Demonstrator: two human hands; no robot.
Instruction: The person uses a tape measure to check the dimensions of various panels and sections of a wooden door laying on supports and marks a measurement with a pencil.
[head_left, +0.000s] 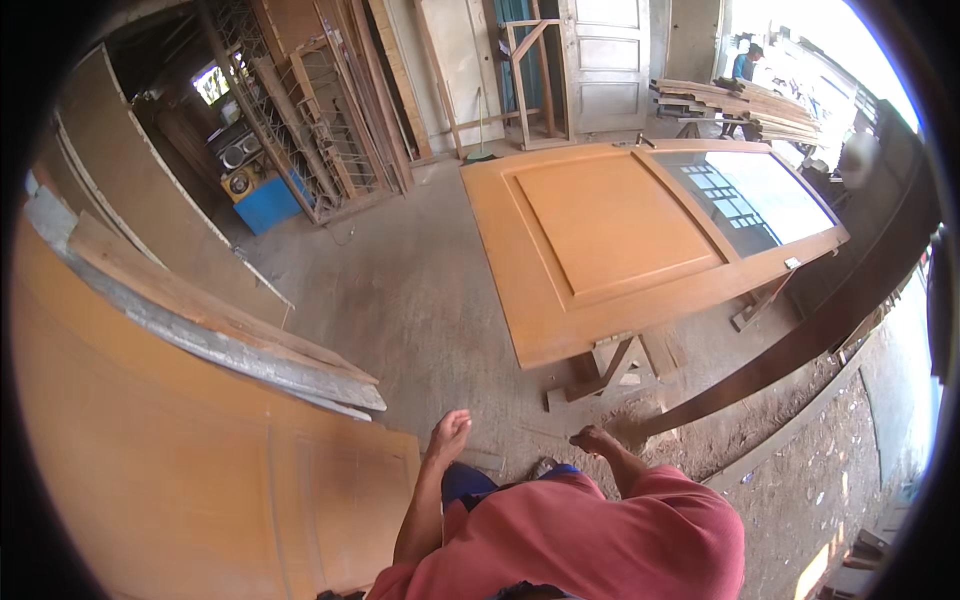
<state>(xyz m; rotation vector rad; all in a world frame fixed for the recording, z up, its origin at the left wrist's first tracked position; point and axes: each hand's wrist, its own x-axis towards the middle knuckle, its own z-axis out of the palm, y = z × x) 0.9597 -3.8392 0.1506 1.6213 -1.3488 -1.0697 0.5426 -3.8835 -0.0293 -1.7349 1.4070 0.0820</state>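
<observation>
Beyond the loosely fisted left hand (pixel 451 433) and the right hand (pixel 593 441), whose grip I cannot tell, lies an orange door (pixel 620 230).

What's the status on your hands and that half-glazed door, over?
Left hand, right hand: loosely curled, contents unclear. Half-glazed panel door: lying flat on trestles, untouched by either hand. Possible obstacle: brown post, to the right.

Around me, dusty concrete floor (pixel 390 260) runs back to a white panelled door (pixel 608 85) and leaning timber lengths (pixel 372 90); daylight glares in at far right behind stacked planks (pixel 740 104), while far left lies in shadow.
</observation>
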